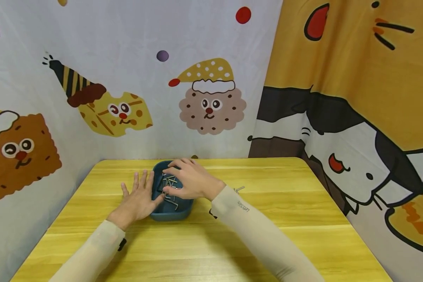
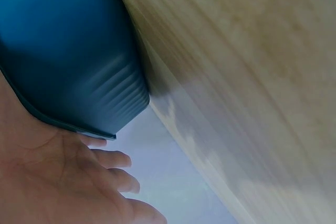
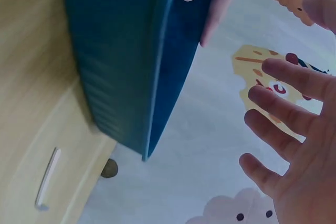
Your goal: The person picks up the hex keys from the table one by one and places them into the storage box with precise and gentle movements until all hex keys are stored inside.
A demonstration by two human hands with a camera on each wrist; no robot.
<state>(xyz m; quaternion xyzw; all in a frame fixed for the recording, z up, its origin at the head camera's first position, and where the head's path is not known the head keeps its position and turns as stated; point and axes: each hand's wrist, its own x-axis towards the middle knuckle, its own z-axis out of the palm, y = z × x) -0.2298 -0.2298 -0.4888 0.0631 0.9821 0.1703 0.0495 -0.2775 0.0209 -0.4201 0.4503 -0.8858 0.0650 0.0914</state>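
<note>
A blue plastic bin [image 1: 170, 216] stands on the table, with several L-shaped metal hex keys [image 1: 175, 205] lying inside. My left hand [image 1: 137, 203] rests against the bin's left side, fingers straight and its thumb over the rim. In the left wrist view, the palm [image 2: 47, 182] lies along the rim of the bin [image 2: 68, 51]. Over the bin hovers my right hand [image 1: 195, 179], fingers spread and slightly bent. The right wrist view shows this hand [image 3: 304, 124] holding nothing, apart from the bin's wall [image 3: 118, 77].
To the right of the bin, partly behind the right sleeve, L-shaped metal pieces [image 1: 240, 189] lie on the wooden table [image 1: 268, 250]. One hex key [image 3: 47, 179] shows on the tabletop in the right wrist view. Printed curtains [image 1: 127, 31] hang behind the table and along its sides.
</note>
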